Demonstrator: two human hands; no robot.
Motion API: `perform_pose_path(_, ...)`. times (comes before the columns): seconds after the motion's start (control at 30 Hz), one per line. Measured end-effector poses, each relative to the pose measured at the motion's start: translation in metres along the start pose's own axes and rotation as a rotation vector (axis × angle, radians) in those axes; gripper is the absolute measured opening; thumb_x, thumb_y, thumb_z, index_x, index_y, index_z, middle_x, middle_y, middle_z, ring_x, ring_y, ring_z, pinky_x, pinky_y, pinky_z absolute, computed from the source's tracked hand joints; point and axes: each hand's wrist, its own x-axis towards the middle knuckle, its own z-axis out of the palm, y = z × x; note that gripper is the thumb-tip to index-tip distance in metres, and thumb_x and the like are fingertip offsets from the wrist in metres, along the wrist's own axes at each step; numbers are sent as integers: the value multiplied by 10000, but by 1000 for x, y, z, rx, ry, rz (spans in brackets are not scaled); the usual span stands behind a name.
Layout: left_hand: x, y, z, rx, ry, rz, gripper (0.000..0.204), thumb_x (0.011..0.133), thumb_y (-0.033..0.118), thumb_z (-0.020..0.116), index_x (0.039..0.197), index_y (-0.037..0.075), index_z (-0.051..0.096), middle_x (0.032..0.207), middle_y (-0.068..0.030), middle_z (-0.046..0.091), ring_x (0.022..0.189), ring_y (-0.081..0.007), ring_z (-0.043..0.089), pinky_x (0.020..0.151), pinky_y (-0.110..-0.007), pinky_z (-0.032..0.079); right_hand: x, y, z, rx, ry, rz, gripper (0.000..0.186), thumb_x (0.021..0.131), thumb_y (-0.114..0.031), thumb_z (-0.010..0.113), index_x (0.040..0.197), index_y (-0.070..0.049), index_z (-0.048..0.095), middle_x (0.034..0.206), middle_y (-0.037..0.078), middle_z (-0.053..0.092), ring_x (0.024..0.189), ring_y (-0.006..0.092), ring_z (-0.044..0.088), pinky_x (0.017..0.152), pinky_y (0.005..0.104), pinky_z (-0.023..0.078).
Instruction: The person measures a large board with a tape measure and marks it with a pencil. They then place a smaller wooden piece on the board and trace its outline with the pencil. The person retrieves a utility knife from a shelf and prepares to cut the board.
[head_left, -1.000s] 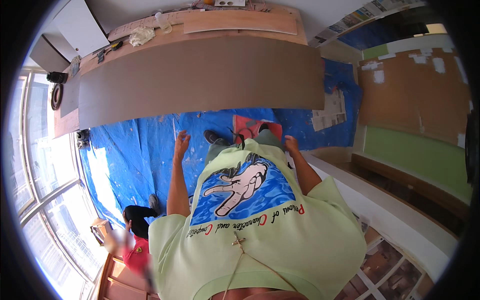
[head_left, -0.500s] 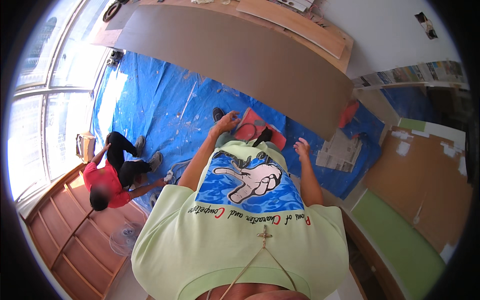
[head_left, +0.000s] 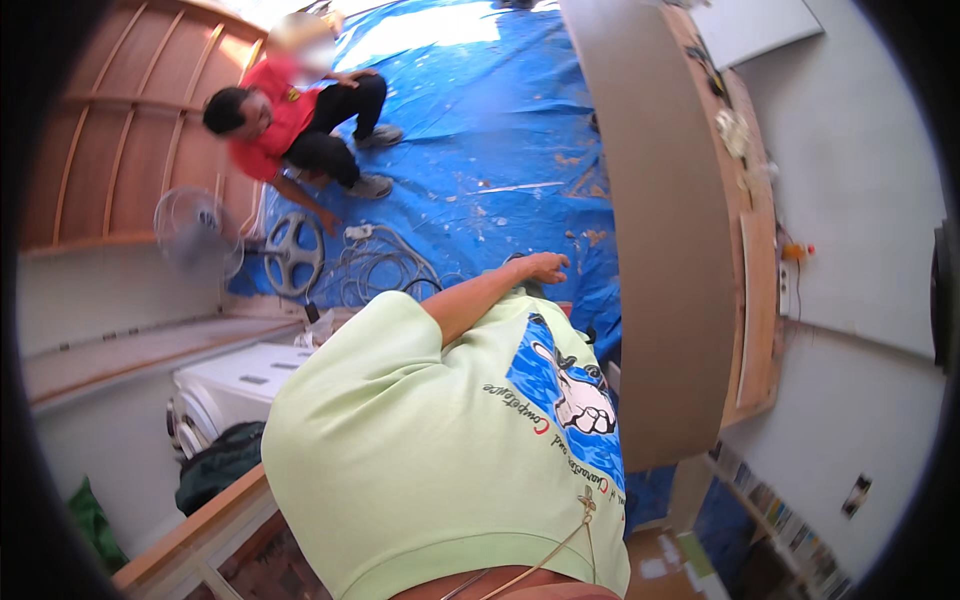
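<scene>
My left hand (head_left: 545, 267) hangs in front of my body, over the blue tarp (head_left: 480, 240) on the floor. Its fingers are loosely bent and apart, and nothing shows in them. The long brown panel (head_left: 665, 250) is nearest to it, just to the right and not touched. My right hand is out of sight, and my pale green T-shirt covers that side. To the left of my left forearm, a grey cable (head_left: 385, 262) lies in loose coils with a white socket block (head_left: 358, 232) at its end.
A person in a red shirt (head_left: 270, 115) squats at the far left, one hand reaching down near the socket block. A standing fan (head_left: 200, 235) with a round grey base (head_left: 295, 255) stands close by. Wooden boards (head_left: 755, 300) lie beyond the panel. A white appliance (head_left: 240, 380) is at lower left.
My view has turned to the left, so the panel now runs along my right side. My right hand has gone out of view. The other person's arm still reaches toward the socket block.
</scene>
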Motion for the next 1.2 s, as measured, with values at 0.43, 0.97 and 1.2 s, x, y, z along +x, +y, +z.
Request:
perform_pose_path(0.43, -82, -78, -137, -427, 755, -311, 500, 906, 266, 611, 1340, 25, 542, 1226, -234, 639, 1158, -393, 603, 969, -471, 488, 109, -301, 200, -536, -634, -97, 417, 940, -45, 510, 1356, -43, 534, 1088, 121, 666, 864, 169, 664, 715, 257, 523)
perform_pose_path(0.97, -209, -16, 6, -886, 1753, -884, 492, 932, 231, 634, 1365, 20, 528, 1317, -206, 595, 1158, -294, 624, 985, -406, 497, 144, -376, 597, -1175, -1404, -397, 428, 903, -196, 599, 1271, 21, 567, 943, 110, 675, 754, 137, 643, 590, 238, 470)
perform_pose_path(1.2, -222, -2, 34, -929, 2005, -1056, 505, 935, 249, 626, 1370, 13, 524, 1297, -233, 598, 1131, -336, 629, 963, -419, 498, -48, -224, 655, -1509, -1797, -333, 385, 914, -140, 565, 1279, -24, 595, 956, 109, 698, 777, 154, 665, 614, 252, 488)
